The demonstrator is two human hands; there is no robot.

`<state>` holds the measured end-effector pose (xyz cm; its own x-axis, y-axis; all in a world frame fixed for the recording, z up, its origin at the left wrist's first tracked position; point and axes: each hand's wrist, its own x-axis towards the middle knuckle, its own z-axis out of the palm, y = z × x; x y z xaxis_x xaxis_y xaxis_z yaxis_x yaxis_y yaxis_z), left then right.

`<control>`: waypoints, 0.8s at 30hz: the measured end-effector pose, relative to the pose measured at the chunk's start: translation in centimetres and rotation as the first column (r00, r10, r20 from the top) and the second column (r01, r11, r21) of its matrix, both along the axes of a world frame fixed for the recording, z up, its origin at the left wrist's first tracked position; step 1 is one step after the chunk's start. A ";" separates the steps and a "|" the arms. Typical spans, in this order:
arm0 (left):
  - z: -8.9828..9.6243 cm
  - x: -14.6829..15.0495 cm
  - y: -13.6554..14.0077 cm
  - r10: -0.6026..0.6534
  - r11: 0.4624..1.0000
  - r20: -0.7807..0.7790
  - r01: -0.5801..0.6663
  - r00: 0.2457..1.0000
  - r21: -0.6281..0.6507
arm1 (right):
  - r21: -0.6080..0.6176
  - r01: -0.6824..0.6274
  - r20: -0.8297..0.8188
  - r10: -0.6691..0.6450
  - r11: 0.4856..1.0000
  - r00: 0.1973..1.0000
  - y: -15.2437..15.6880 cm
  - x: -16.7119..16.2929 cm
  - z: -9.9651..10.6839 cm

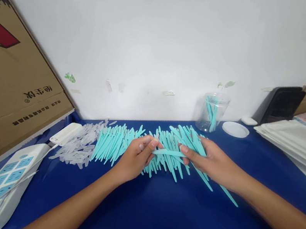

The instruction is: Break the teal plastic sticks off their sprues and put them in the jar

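A slim turquoise plastic stick (168,153), shaped like an eyebrow razor, spans the gap between my two hands, lying nearly level. My left hand (138,155) pinches its left end, and the fingertips cover whatever is there. At the other end, my right hand (207,158) grips the stick between thumb and fingers. More turquoise sticks (192,136) fan out behind my right hand; I cannot tell whether it holds some of these too. Beneath and behind both hands spreads a row of similar sticks (111,142). To their left lies a heap of small frosted clear plastic pieces (78,147).
A clear jar (222,112) with a few turquoise sticks stands by the wall, beside a round white lid (235,130). Left are a power strip (9,180), a white box (66,134) and a cardboard box (15,79). White trays (297,144) are stacked right, near a black object (282,105).
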<state>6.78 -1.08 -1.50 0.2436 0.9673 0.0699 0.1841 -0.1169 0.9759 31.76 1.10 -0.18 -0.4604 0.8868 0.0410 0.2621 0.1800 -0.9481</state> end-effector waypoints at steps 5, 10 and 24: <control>-0.2 -0.8 0.6 -0.034 0.999 -0.036 0.033 0.999 -0.023 | -0.034 -0.018 0.014 0.019 0.999 1.000 0.8 0.9 0.1; 0.3 -0.8 0.4 -0.055 0.998 -0.108 0.057 0.993 0.008 | -0.030 -0.123 0.117 0.126 0.992 0.985 1.3 1.3 0.8; 0.6 -1.9 0.5 0.057 0.939 -0.494 0.122 0.868 0.323 | -0.181 -0.182 0.067 0.197 0.967 0.978 0.6 1.2 1.2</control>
